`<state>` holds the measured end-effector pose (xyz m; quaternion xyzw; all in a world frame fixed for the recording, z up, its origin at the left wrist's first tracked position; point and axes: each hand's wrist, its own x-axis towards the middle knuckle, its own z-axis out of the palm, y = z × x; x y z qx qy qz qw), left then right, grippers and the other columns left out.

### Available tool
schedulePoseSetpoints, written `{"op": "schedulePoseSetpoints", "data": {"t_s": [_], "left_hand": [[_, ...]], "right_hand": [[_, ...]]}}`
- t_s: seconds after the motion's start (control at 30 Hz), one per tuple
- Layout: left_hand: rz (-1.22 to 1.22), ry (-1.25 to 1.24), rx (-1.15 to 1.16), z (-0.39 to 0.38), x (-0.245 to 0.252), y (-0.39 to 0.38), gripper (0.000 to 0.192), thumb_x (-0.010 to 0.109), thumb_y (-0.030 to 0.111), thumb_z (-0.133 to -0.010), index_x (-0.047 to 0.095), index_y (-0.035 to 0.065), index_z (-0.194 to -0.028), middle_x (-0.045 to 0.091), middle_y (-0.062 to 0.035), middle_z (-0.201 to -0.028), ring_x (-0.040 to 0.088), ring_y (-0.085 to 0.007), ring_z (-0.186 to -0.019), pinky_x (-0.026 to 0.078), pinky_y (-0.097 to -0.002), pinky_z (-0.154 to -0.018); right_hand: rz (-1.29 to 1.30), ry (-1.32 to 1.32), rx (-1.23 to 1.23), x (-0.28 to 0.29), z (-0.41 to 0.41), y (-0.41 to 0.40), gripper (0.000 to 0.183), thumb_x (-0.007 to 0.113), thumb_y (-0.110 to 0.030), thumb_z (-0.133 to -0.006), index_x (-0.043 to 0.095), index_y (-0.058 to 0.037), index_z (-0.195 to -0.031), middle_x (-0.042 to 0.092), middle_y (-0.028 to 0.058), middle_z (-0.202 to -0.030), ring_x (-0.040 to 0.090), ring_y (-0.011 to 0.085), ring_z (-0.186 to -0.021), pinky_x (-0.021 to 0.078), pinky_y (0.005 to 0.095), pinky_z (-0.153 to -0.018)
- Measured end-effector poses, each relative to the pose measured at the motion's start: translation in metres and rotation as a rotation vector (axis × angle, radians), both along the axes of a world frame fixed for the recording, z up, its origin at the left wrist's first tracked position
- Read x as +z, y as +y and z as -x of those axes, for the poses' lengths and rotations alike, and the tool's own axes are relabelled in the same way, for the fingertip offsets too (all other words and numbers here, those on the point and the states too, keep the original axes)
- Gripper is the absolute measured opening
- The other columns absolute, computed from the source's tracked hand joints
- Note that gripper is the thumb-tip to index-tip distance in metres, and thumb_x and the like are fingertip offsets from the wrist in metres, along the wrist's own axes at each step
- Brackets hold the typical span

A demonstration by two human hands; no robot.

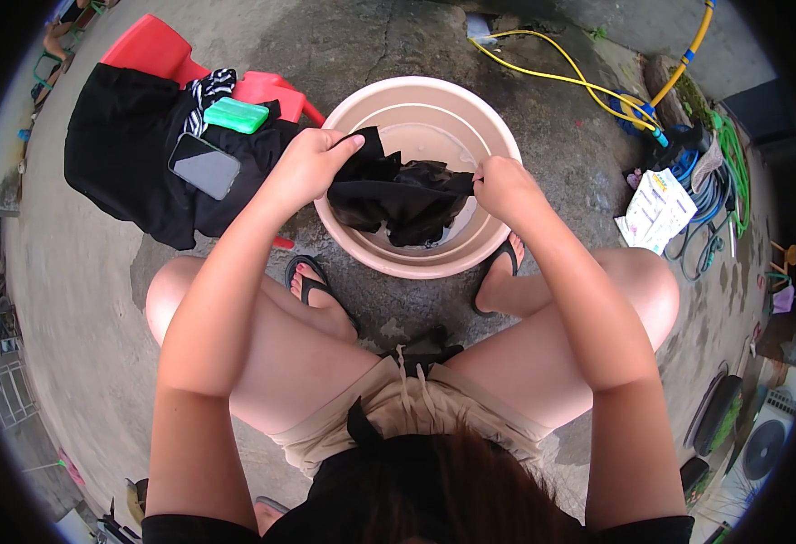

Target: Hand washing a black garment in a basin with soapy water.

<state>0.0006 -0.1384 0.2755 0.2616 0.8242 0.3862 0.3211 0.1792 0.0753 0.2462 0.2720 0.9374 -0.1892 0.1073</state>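
A wet black cloth garment is stretched across a beige plastic basin on the ground between my feet. My left hand pinches one end of the garment over the basin's left rim, thumb on top. At the right rim, my right hand is closed around the other end. The garment sags in folds between both hands, and its lower part hangs down in the basin. Shallow cloudy water shows at the basin's bottom; the garment hides part of it.
Left of the basin, a red plastic chair bears black clothing, a striped cloth, a green soap bar and a smartphone. A yellow hose, coiled blue hoses and a printed packet lie to the right.
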Motion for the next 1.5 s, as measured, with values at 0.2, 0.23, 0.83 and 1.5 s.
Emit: {"op": "schedulePoseSetpoints", "data": {"t_s": [0.2, 0.23, 0.83, 1.5], "left_hand": [[-0.062, -0.187, -0.437, 0.015, -0.005, -0.013, 0.035, 0.070, 0.020, -0.089, 0.066, -0.0036, -0.115, 0.071, -0.0063, -0.098, 0.062, -0.0069, -0.088, 0.050, -0.0238, -0.080], [-0.061, -0.198, -0.522, 0.012, -0.007, -0.014, 0.042, 0.074, 0.021, -0.086, 0.064, -0.0048, -0.117, 0.071, -0.0086, -0.100, 0.062, -0.0099, -0.092, 0.049, -0.0271, -0.085], [0.293, -0.336, -0.382, -0.021, 0.004, -0.013, 0.034, 0.060, 0.027, -0.093, 0.066, 0.0010, -0.115, 0.056, 0.0024, -0.070, 0.046, -0.0082, -0.055, 0.037, -0.0252, -0.047], [-0.003, -0.379, 0.030, 0.010, -0.003, -0.014, 0.019, 0.055, 0.018, -0.096, 0.062, 0.0016, -0.090, 0.054, 0.0017, -0.062, 0.034, -0.0039, -0.038, 0.023, -0.0213, -0.035]], "right_hand": [[0.165, 0.517, -0.079, -0.019, 0.008, 0.008, 0.015, 0.056, -0.011, -0.091, 0.062, 0.0025, -0.096, 0.066, 0.0186, -0.081, 0.066, 0.0333, -0.078, 0.0518, 0.0395, -0.076], [0.158, 0.517, -0.087, -0.028, 0.010, 0.015, 0.015, 0.056, -0.011, -0.091, 0.062, 0.0025, -0.096, 0.066, 0.0186, -0.081, 0.066, 0.0333, -0.078, 0.0518, 0.0395, -0.076], [0.466, 0.255, 0.323, 0.009, -0.003, -0.026, 0.027, 0.067, -0.034, -0.084, 0.073, -0.0084, -0.090, 0.052, 0.0148, -0.107, 0.052, 0.0287, -0.103, 0.0417, 0.0371, -0.092], [0.039, 0.358, 0.059, -0.023, 0.002, 0.009, 0.038, 0.054, -0.001, -0.081, 0.078, -0.0230, -0.101, 0.042, 0.0255, -0.144, 0.046, 0.0423, -0.128, 0.0367, 0.0400, -0.110]]}}
